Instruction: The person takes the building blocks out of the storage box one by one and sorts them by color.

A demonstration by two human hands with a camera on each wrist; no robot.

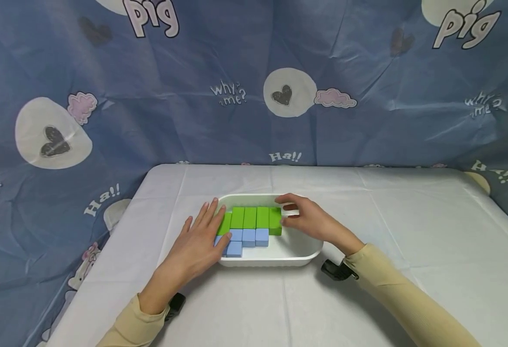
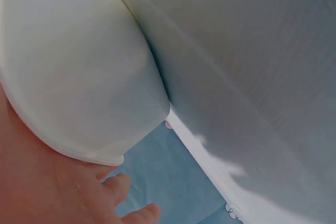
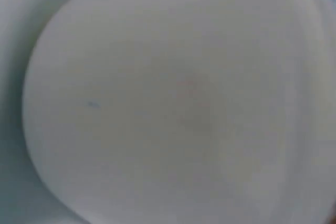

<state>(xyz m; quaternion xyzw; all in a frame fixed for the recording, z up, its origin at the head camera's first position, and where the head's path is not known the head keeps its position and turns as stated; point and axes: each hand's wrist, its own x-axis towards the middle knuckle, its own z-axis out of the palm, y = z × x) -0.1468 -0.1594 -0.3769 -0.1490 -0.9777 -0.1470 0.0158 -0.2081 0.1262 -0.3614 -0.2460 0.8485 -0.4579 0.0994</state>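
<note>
Tray (image 1: 267,262), white with rounded corners, lies near the middle of the pale surface (image 1: 419,226), its long axis running left to right. Inside it stands a row of green blocks (image 1: 250,218), side by side along the back, each top longer from front to back than across. The leftmost of them, partly hidden, slants a little out of line; the others point straight away from the person. In front sit smaller light-blue blocks (image 1: 248,237): a short row against the green ones, and one more forward at the left, with others partly covered by a hand.

The left hand (image 1: 199,243) lies across the tray's left end, fingers spread and pointing away from the person. The right hand (image 1: 308,219) reaches over the right end, fingers curved and parted from the thumb, tips just beside the right edge of the last green block; whether they touch it I cannot tell.

Open room in the tray lies to the right of the blocks and along the front right, up to the curved end wall. The surface stretches wide to the right; its far edge runs behind the tray, below a blue patterned cloth (image 1: 245,125). The right wrist view is blurred.
</note>
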